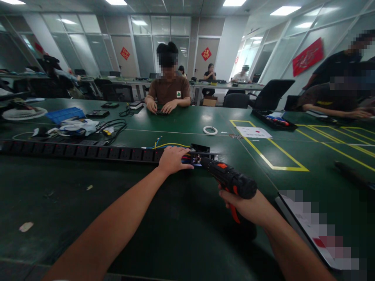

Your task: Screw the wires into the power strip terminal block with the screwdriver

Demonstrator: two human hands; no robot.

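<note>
My right hand [244, 207] is closed around the grip of a black and orange electric screwdriver [230, 178]. Its tip points left at the open end [195, 159] of a long black power strip [88, 151], where blue, red and yellow wires [166, 146] come out. My left hand [173, 160] rests on that end of the strip, fingers curled over it beside the screwdriver's tip. A small black cover piece [200, 148] lies just behind the strip's end.
A white tape ring [210, 130] and a white paper [254, 132] lie farther back on the green table [187, 128]. Cables, a blue tray [64, 114] and bags sit at far left. A person opposite works with both hands; another sits at right. A tablet [316, 230] lies near right.
</note>
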